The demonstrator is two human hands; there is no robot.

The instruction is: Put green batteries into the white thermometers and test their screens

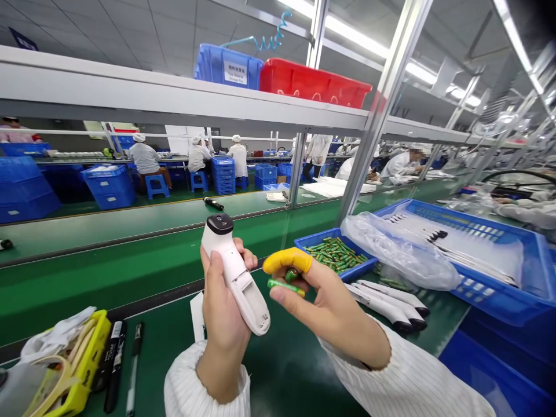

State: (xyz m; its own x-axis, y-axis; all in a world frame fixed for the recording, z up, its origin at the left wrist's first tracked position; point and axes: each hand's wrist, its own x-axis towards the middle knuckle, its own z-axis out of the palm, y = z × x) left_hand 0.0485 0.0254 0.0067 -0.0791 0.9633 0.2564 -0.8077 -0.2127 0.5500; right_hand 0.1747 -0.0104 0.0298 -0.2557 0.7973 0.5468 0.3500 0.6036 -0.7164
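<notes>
My left hand (221, 313) is wrapped round a white handheld device (237, 275) with a black top end. The device is tilted, and an open compartment shows on the side facing me. Just right of it, my right hand (317, 289), with a yellow cover on one finger, holds green batteries (286, 286) between fingers and thumb, apart from the device. A white piece (197, 317) lies on the bench behind my left wrist. Beyond my right hand, a small blue tray (371, 265) holds several green batteries. More white devices (391, 304) lie beside that tray.
A large blue basket (490, 217) with white devices and a plastic bag (403, 255) stand at the right. At lower left are a yellow box (93, 359) and pens (134, 370). A metal shelf post (377, 116) rises ahead; people sit beyond.
</notes>
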